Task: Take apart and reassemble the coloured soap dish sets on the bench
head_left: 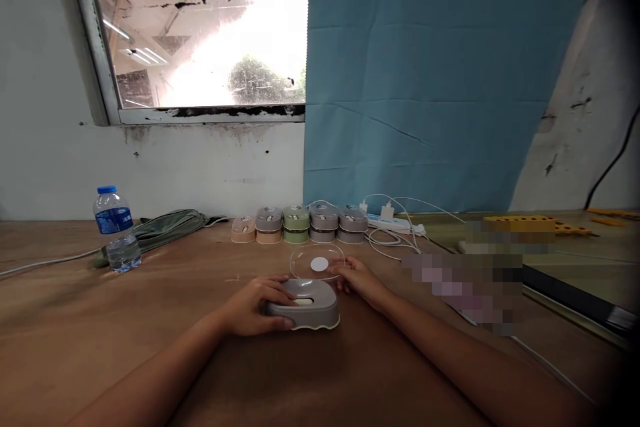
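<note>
1. The left hand (250,307) is wrapped around the near-left end of a gray box (317,315), its fingers bent over the top and its thumb low on the front side.
2. The box sits on the brown table (80,333), directly under and to the right of those left fingers; its top has an oval slot with something pale in it.
3. The right hand (361,280) pinches the right edge of a clear lid (303,261); exactly where the thumb presses is too small to tell.
4. The lid extends leftward from the right fingertips, just beyond the gray box, with a round white label (319,264) near its middle.
5. Beyond both hands' fingers stands a row of pink, gray, beige and green boxes (296,227), most of them stacked in pairs.
6. Far left of the left fingers stands a water bottle (117,230), beside a dark green bundle (173,228).
7. Beyond and right of the right fingers lies a white power strip (403,223).
</note>
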A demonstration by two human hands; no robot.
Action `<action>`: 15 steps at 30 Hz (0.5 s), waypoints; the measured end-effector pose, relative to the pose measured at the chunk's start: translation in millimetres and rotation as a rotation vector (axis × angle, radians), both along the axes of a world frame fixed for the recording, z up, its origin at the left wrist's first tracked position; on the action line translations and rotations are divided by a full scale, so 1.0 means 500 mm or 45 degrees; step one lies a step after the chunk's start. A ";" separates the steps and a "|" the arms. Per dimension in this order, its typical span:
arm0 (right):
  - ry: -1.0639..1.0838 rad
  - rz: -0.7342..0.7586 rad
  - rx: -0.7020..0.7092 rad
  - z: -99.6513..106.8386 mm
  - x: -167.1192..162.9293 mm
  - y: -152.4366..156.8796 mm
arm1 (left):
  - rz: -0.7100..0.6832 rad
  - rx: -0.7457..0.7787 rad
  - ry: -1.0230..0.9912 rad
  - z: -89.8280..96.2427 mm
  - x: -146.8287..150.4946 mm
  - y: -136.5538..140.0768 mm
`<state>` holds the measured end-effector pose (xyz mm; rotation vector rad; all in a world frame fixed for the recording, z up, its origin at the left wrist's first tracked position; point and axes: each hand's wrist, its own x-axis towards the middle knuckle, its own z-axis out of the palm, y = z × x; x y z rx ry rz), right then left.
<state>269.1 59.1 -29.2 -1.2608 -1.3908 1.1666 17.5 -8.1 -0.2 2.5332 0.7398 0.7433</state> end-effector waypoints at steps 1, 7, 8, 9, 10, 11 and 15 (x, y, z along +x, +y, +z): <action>-0.040 -0.014 0.000 -0.001 0.002 0.001 | 0.005 -0.011 -0.037 0.002 -0.001 -0.001; -0.257 -0.043 0.021 -0.001 0.015 0.005 | 0.017 -0.035 -0.082 0.003 -0.007 0.000; -0.273 -0.039 0.025 0.000 0.016 0.005 | 0.006 -0.030 -0.078 0.004 -0.008 0.000; -0.283 -0.035 0.025 0.001 0.016 0.004 | -0.007 -0.027 -0.075 0.005 -0.008 0.000; -0.288 -0.032 0.023 0.002 0.017 0.004 | -0.021 -0.026 -0.072 0.007 -0.008 -0.001; -0.288 -0.030 0.017 0.002 0.016 0.004 | -0.035 -0.027 -0.071 0.009 -0.008 -0.001; -0.257 -0.055 -0.007 0.000 0.013 0.006 | -0.080 -0.037 -0.062 0.015 -0.007 -0.003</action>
